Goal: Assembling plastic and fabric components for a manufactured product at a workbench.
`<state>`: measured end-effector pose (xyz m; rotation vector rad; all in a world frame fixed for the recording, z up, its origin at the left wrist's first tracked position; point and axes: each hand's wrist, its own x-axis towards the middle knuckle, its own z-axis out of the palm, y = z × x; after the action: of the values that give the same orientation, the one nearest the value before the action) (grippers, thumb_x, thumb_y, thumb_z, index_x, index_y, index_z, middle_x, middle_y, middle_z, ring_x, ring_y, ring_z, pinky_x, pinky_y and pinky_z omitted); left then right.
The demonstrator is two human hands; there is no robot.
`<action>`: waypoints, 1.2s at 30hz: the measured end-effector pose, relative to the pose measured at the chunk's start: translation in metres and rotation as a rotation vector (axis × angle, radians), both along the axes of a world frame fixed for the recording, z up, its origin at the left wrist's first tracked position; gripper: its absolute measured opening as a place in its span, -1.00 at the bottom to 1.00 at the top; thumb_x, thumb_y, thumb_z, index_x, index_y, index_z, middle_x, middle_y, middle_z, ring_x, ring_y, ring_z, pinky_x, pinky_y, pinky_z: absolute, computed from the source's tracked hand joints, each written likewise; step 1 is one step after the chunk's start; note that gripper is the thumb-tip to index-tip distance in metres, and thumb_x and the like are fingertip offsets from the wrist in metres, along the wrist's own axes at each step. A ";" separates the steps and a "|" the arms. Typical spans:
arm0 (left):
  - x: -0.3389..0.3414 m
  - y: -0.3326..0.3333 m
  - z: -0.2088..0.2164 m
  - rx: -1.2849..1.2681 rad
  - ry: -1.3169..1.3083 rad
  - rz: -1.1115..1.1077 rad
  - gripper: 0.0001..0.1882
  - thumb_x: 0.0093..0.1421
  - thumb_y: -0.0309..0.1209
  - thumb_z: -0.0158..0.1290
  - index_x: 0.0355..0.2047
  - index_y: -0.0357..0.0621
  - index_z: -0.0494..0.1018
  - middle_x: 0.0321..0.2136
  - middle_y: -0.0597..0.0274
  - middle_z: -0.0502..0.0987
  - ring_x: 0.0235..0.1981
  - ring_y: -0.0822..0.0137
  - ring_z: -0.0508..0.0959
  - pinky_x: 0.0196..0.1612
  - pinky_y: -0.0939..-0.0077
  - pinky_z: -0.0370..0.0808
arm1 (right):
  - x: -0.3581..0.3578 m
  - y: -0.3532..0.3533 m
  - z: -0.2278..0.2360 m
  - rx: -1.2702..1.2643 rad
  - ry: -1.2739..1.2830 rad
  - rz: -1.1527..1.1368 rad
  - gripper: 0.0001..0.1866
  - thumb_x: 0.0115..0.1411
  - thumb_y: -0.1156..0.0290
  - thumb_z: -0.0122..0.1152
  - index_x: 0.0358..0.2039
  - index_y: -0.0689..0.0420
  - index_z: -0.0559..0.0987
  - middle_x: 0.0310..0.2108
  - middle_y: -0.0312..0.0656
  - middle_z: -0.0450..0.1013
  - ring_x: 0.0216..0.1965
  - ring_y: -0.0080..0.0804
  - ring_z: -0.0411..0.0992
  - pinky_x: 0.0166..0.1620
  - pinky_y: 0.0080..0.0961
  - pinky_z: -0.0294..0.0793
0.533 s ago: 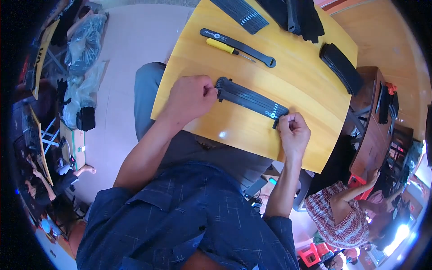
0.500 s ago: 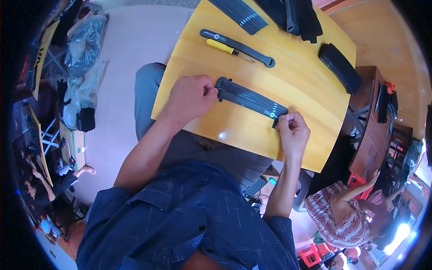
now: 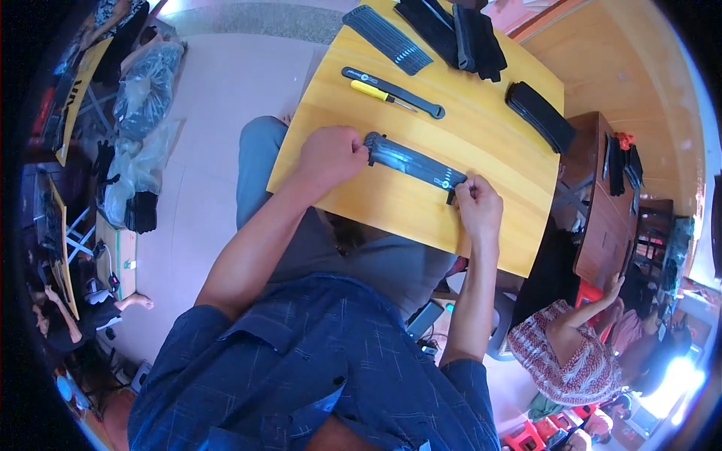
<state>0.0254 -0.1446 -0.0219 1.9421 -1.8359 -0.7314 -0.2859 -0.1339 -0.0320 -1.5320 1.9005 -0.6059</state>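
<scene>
A yellow, wood-grained table [image 3: 391, 199] carries everything in reach. The left hand [image 3: 327, 158] is curled almost into a fist, thumb drawn in against the bent forefinger, at the left end of a flat stack of dark grey, glossy straps [image 3: 414, 163]; whether it pinches any of it is hidden. The right hand [image 3: 480, 207] is closed in a thumb-and-finger pinch on the stack's right end. Between them the stack lies slanting on the near part of the table, its straps overlapped, with rounded left ends, a bright sheen along the middle and small white marks near the right. Beyond it lie a single dark grey strap with a looped end [image 3: 398, 92] and a yellow-handled screwdriver [image 3: 370, 90].
</scene>
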 end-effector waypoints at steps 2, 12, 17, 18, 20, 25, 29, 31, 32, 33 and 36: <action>0.000 -0.001 0.000 0.009 -0.008 0.001 -0.82 0.12 -0.26 0.17 -0.47 -0.07 0.63 -0.43 0.08 0.67 -0.31 0.00 0.67 -0.21 0.06 0.59 | -0.005 -0.005 0.004 0.026 0.026 0.021 -0.77 0.20 0.23 0.29 -0.43 0.15 0.62 -0.58 -0.13 0.58 -0.51 -0.23 0.57 -0.32 -0.33 0.54; 0.009 0.016 -0.007 -0.126 0.135 0.002 -0.82 0.17 -0.26 0.17 -0.32 -0.07 0.62 -0.42 0.08 0.65 -0.33 -0.02 0.66 -0.22 0.05 0.59 | 0.012 0.011 0.049 -0.066 0.527 0.077 -0.60 0.18 0.09 0.33 -0.11 0.12 0.64 -0.16 -0.03 0.61 -0.14 -0.02 0.59 -0.07 -0.15 0.57; -0.004 0.065 0.005 -0.537 0.056 -0.046 -0.62 0.23 -0.30 0.14 0.04 -0.13 0.52 -0.08 0.00 0.62 0.01 -0.01 0.59 0.06 0.10 0.52 | 0.041 0.044 0.027 -0.514 0.445 0.297 -0.38 0.26 0.14 0.28 0.24 0.18 0.41 0.26 0.07 0.38 0.21 0.13 0.41 0.22 0.01 0.41; -0.014 0.071 0.011 -0.574 -0.044 -0.151 -0.53 0.25 -0.29 0.12 0.14 -0.17 0.46 0.08 -0.02 0.52 0.17 -0.01 0.47 0.20 0.07 0.40 | 0.053 0.052 0.025 -0.515 0.485 0.375 -0.35 0.29 0.15 0.25 0.30 0.18 0.38 0.34 0.07 0.29 0.32 0.12 0.28 0.30 0.08 0.28; -0.032 0.075 0.013 -0.610 -0.152 -0.248 -0.44 0.26 -0.28 0.09 0.24 -0.22 0.40 0.25 -0.04 0.42 0.33 -0.01 0.35 0.34 0.04 0.27 | 0.064 0.056 0.019 -0.521 0.521 0.459 -0.33 0.31 0.16 0.21 0.35 0.19 0.34 0.41 0.07 0.21 0.43 0.12 0.16 0.39 0.15 0.15; -0.056 0.064 -0.018 -0.479 -0.186 -0.562 -0.28 0.34 -0.10 0.03 0.38 -0.28 0.23 0.46 -0.07 0.14 0.52 0.03 0.06 0.48 -0.04 0.04 | 0.066 0.055 0.004 -0.311 0.509 0.591 -0.23 0.38 0.09 0.08 0.50 0.11 0.14 0.54 -0.03 -0.02 0.55 0.01 -0.12 0.49 0.16 -0.09; -0.031 0.061 -0.028 -0.422 -0.091 -0.547 -0.15 0.29 0.04 0.08 0.41 -0.27 0.18 0.47 -0.05 0.12 0.52 0.02 0.04 0.49 -0.04 0.02 | 0.060 0.055 0.004 -0.276 0.488 0.616 -0.23 0.41 0.04 0.04 0.51 0.10 0.11 0.55 -0.05 -0.04 0.56 0.00 -0.13 0.49 0.15 -0.11; -0.012 0.059 -0.018 -0.355 -0.157 -0.480 -0.09 0.27 0.12 0.08 0.42 -0.27 0.17 0.48 -0.02 0.10 0.53 0.07 0.03 0.51 0.01 -0.04 | 0.057 0.054 0.005 -0.278 0.490 0.617 -0.23 0.43 0.01 0.00 0.52 0.09 0.10 0.56 -0.07 -0.07 0.56 -0.01 -0.13 0.50 0.14 -0.12; -0.006 0.060 -0.018 -0.353 -0.157 -0.480 -0.09 0.27 0.12 0.08 0.42 -0.27 0.17 0.48 -0.02 0.10 0.53 0.07 0.03 0.51 0.01 -0.04 | 0.056 0.054 0.005 -0.277 0.489 0.617 -0.23 0.43 0.01 0.00 0.52 0.09 0.10 0.56 -0.07 -0.07 0.56 -0.01 -0.13 0.50 0.14 -0.12; 0.000 0.061 -0.019 -0.336 -0.183 -0.459 -0.08 0.27 0.13 0.08 0.43 -0.26 0.15 0.49 -0.01 0.08 0.53 0.08 0.02 0.51 0.01 -0.04 | 0.056 0.053 0.004 -0.268 0.498 0.617 -0.22 0.42 -0.03 0.00 0.52 0.09 0.10 0.56 -0.07 -0.08 0.56 -0.02 -0.13 0.50 0.13 -0.13; 0.005 0.064 -0.020 -0.317 -0.228 -0.430 -0.05 0.26 0.15 0.07 0.45 -0.24 0.12 0.50 0.02 0.06 0.54 0.09 0.00 0.51 -0.01 -0.05 | 0.047 0.055 0.003 -0.270 0.528 0.588 -0.18 0.41 -0.10 0.00 0.52 0.08 0.10 0.57 -0.08 -0.08 0.57 -0.04 -0.14 0.50 0.12 -0.13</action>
<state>0.0305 -0.0807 -0.0421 1.4958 -2.3801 -0.3104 -0.2386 -0.0784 -0.0291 -2.4845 1.6104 -0.2000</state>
